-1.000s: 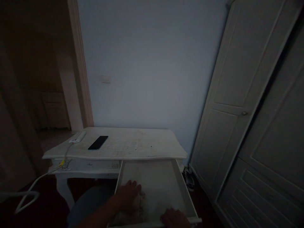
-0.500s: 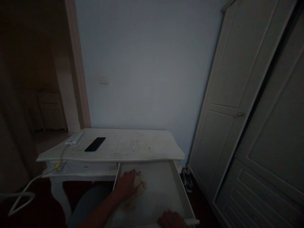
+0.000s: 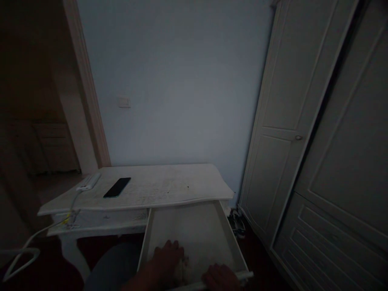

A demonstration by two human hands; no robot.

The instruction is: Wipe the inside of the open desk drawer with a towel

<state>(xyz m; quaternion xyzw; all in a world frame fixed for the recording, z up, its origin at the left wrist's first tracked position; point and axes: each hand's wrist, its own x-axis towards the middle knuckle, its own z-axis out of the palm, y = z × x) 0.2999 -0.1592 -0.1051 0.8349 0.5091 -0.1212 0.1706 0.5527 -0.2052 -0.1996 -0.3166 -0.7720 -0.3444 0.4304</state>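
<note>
A white drawer (image 3: pixel 226 234) stands pulled out from the right side of a white desk (image 3: pixel 169 186). Inside it, my left hand (image 3: pixel 166 258) presses down on a pale crumpled cloth (image 3: pixel 184 268) near the drawer's front, fingers curled over it. My right hand (image 3: pixel 218 277) rests on the drawer's front edge at the bottom of the view, fingers folded over the rim. The room is dim and fine detail is hard to make out.
A black phone (image 3: pixel 117 187) and a white power strip (image 3: pixel 89 182) with a cable (image 3: pixel 36 236) lie on the desk's left part. A tall white wardrobe (image 3: pixel 318 141) fills the right. A doorway (image 3: pixel 36 101) opens at left. Shoes (image 3: pixel 236 222) sit on the floor.
My left hand went toward the drawer's back with the cloth, then came back toward the front. The camera has swung a little to the right.
</note>
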